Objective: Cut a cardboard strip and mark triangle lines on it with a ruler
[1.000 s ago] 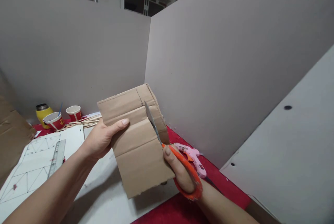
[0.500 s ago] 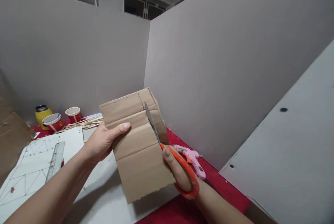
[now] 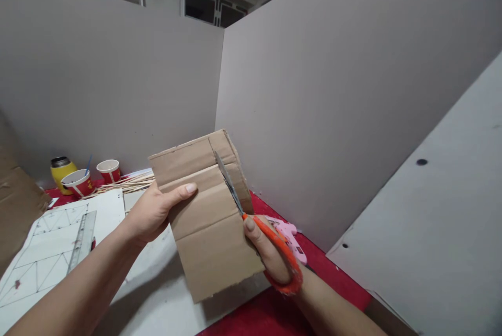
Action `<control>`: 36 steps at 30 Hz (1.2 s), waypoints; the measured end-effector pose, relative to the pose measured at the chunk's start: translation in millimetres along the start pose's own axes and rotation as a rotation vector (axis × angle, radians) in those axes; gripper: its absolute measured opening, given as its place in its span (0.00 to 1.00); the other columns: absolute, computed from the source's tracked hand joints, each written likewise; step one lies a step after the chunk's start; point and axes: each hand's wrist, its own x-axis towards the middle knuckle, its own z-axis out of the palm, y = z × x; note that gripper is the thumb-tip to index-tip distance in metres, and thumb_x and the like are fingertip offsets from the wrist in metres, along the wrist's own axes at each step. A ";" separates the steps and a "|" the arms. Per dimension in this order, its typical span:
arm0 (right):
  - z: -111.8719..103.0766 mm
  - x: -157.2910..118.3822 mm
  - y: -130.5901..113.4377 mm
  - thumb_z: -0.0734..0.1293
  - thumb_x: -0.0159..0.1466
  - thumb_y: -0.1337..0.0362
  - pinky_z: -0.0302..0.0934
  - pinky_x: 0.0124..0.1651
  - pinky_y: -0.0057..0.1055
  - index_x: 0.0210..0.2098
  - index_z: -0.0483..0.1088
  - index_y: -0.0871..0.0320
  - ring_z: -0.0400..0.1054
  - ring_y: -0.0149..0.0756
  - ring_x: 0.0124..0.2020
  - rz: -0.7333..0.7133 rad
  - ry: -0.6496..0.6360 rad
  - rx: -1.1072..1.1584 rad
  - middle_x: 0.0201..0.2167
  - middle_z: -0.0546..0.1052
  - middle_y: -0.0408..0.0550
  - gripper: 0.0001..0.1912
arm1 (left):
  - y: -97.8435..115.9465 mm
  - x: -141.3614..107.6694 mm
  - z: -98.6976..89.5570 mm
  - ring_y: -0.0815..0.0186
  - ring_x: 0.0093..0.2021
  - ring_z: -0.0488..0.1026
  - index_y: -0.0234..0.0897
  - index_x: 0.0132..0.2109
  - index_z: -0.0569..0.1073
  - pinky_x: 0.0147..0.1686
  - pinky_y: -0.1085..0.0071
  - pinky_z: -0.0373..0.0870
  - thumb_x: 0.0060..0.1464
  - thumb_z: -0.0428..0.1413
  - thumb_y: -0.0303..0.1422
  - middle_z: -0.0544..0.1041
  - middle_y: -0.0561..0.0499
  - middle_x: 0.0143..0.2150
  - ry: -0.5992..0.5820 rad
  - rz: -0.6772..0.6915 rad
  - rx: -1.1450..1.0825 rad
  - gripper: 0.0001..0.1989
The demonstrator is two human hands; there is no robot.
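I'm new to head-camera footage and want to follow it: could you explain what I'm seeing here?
There is no robot: these are a person's bare hands. All three pictures come from one camera worn on the head, looking forward and down.

The left hand holds cardboard. The right hand grips orange-handled scissors, their blades at a cut in it.

Below and around lie a drawing with a ruler on it, thin sticks and a pink glue gun. Two cups and a yellow bottle stand behind, at the left.

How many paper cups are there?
2: the front cup, beside the yellow bottle, with a blue stick in it; the back cup, right of the front one.
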 end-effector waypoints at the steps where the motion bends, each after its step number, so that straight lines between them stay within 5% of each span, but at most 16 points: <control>1: 0.1 0.4 0.0 0.57 0.62 0.31 0.54 0.24 0.28 0.22 0.66 0.57 0.54 0.30 0.21 0.000 0.013 -0.003 0.18 0.62 0.42 0.35 | 0.7 0.0 0.0 0.51 0.59 0.74 0.41 0.66 0.67 0.57 0.59 0.73 0.53 0.67 0.38 0.76 0.42 0.61 -0.004 0.007 0.000 0.35; 5: 1.3 1.1 1.8 0.58 0.61 0.30 0.51 0.21 0.27 0.21 0.61 0.55 0.52 0.28 0.18 -0.006 0.027 0.023 0.17 0.60 0.39 0.34 | 7.0 -0.4 -2.6 0.51 0.57 0.76 0.41 0.64 0.70 0.54 0.60 0.75 0.51 0.68 0.37 0.78 0.43 0.58 -0.009 0.019 0.022 0.34; 13: 4.4 -2.1 17.0 0.59 0.61 0.32 0.63 0.27 0.32 0.27 0.72 0.57 0.67 0.37 0.22 0.012 -0.031 0.118 0.19 0.71 0.45 0.34 | 13.5 2.3 -8.1 0.49 0.52 0.79 0.38 0.58 0.75 0.48 0.60 0.78 0.49 0.69 0.39 0.82 0.43 0.52 0.214 0.044 0.104 0.30; 21: 2.4 -2.2 4.0 0.60 0.64 0.35 0.71 0.38 0.39 0.40 0.81 0.58 0.77 0.46 0.34 0.028 -0.112 0.252 0.31 0.81 0.53 0.34 | 4.8 3.1 -3.4 0.51 0.52 0.79 0.43 0.62 0.71 0.52 0.59 0.76 0.48 0.70 0.37 0.81 0.44 0.52 0.165 0.054 0.069 0.34; 36: 5.2 -4.6 17.9 0.60 0.62 0.33 0.70 0.35 0.38 0.42 0.80 0.57 0.76 0.47 0.34 0.058 -0.063 0.223 0.34 0.82 0.52 0.35 | 8.4 1.2 -0.8 0.51 0.48 0.80 0.42 0.63 0.71 0.50 0.59 0.77 0.48 0.69 0.38 0.82 0.44 0.50 0.113 0.040 0.055 0.35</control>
